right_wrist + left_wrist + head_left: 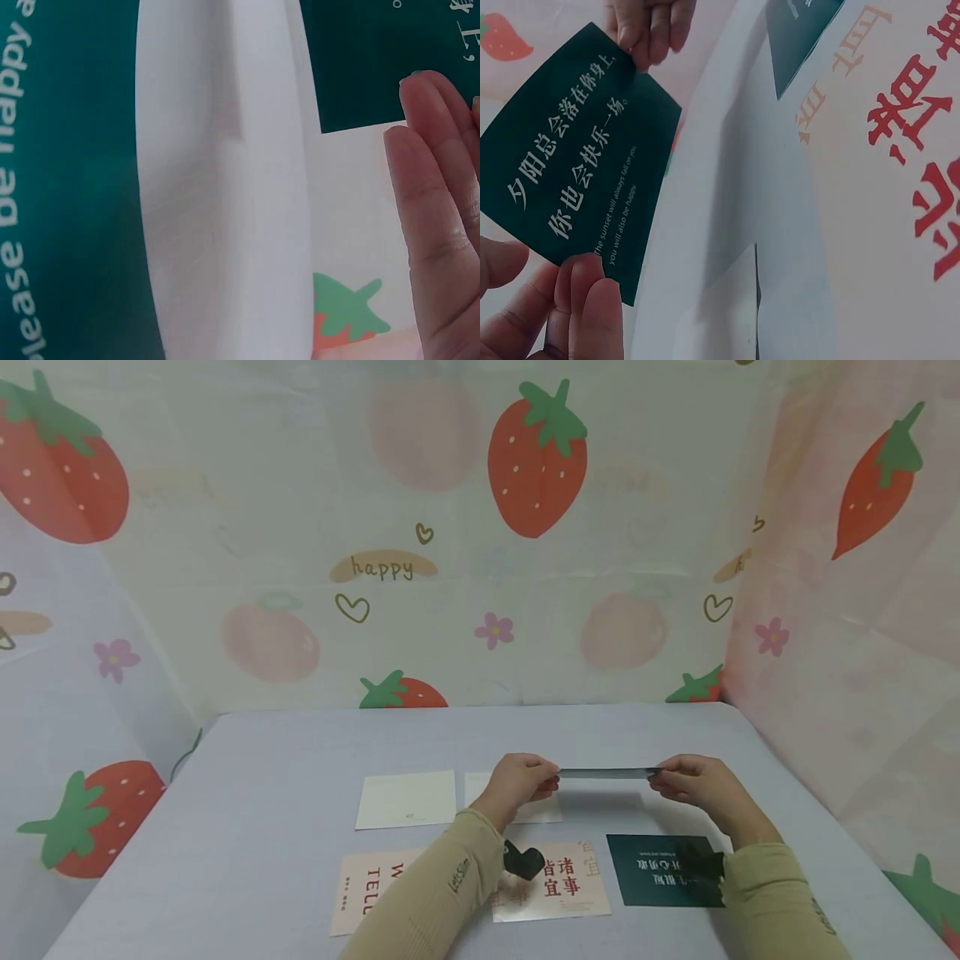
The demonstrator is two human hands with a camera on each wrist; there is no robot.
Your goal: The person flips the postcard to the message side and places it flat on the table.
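Observation:
A dark green postcard with white Chinese lettering is held up over the table, nearly edge-on in the head view. My left hand pinches its left end and my right hand pinches the right end. The left wrist view shows the lettered face of the postcard, with English lines along one edge and fingers at two opposite sides. Fingers of the right hand appear at the right of the right wrist view, beside part of the green postcard.
Two pale cards lie at the back, one partly behind my left hand. In front are a cream card with red "TELL" lettering, a cream card with red Chinese characters and another dark green card. Strawberry-print curtains enclose the white table.

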